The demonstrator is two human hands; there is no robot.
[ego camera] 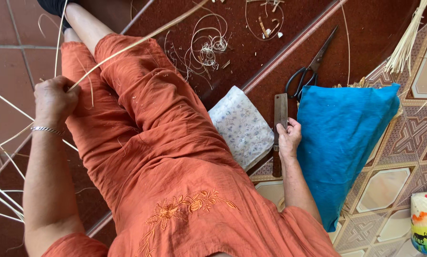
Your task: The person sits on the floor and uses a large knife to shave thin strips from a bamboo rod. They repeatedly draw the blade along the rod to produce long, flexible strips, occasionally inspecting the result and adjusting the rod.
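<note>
My left hand [55, 99] is closed around a long pale bamboo strip [142, 38] that runs up and to the right across my orange-trousered legs. A silver bracelet sits on that wrist. My right hand [288, 138] rests on the floor with its fingers around a knife with a dark wooden handle [279, 124] that lies lengthwise beside a blue cloth [339, 143]. A small white flowered cloth pad [242, 126] lies between my leg and the knife.
Black scissors [308, 71] lie above the blue cloth. Curled shavings [208, 47] litter the dark red floor. More pale strips [4, 195] fan out at the left and a bundle [406, 43] at the top right. A colourful container [426, 223] stands at the bottom right.
</note>
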